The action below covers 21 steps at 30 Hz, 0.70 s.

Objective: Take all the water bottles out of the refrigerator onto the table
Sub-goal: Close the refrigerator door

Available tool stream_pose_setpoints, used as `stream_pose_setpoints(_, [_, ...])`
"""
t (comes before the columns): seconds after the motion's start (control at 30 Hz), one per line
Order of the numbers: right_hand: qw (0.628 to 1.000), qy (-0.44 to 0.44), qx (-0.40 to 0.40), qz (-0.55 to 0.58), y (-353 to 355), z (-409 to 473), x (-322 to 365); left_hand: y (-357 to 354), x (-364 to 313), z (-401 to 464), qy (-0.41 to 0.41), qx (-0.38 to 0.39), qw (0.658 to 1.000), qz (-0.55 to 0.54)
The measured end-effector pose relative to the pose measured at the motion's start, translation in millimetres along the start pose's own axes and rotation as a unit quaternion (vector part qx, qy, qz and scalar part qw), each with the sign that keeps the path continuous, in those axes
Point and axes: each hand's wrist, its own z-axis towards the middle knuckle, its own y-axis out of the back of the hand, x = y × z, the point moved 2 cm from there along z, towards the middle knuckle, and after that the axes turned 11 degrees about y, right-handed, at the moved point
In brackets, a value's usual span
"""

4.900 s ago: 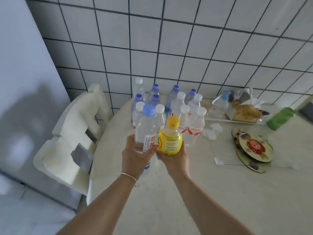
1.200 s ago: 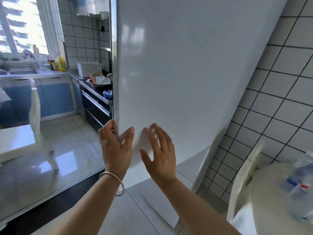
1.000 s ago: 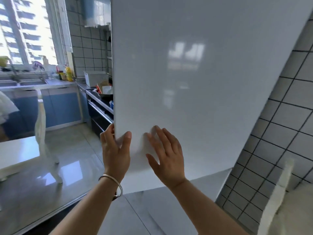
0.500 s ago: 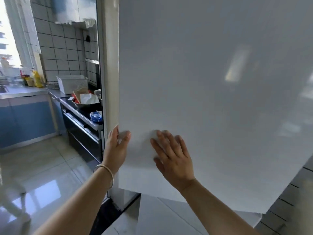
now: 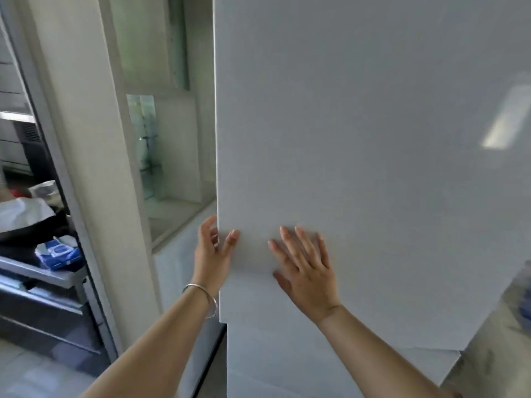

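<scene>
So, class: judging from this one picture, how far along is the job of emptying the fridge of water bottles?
Done: no bottles show on the visible fridge shelves. In hand: the left hand grips the fridge door edge while the right hand lies flat on its face. Left: cannot tell, since the door hides the rest and the table is out of view.

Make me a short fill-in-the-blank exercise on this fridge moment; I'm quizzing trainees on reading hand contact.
1. The left hand grips the ____ of the refrigerator door, thumb on its front.
2. The right hand lies ____ on the door's front, fingers straight.
3. A thin bracelet sits on the ____ wrist.
4. The door stands partly ____, showing the glass shelves.

Missing words: edge; flat; left; open
</scene>
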Motion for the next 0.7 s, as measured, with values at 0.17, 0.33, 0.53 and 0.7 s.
stream_pose_setpoints(0.17, [0.999,-0.021,0.034,-0.034,-20.4,9.3,-4.2,-11.0,10.9,39.5,0.0,0.019,1.0,-0.002])
stream_pose_setpoints(0.33, [0.997,-0.03,0.042,-0.063,-35.1,13.5,-10.8,-22.2,18.1,61.3,-0.002,0.043,0.999,-0.012])
stream_pose_setpoints(0.53, [0.996,-0.022,0.025,-0.08,-41.1,12.9,-10.1,-25.6,25.5,66.6,-0.008,0.058,0.997,-0.039])
stream_pose_setpoints(0.7, [0.998,-0.045,0.036,-0.01,-24.0,20.6,-5.7,-21.6,23.1,69.2,0.018,0.089,0.995,-0.037])
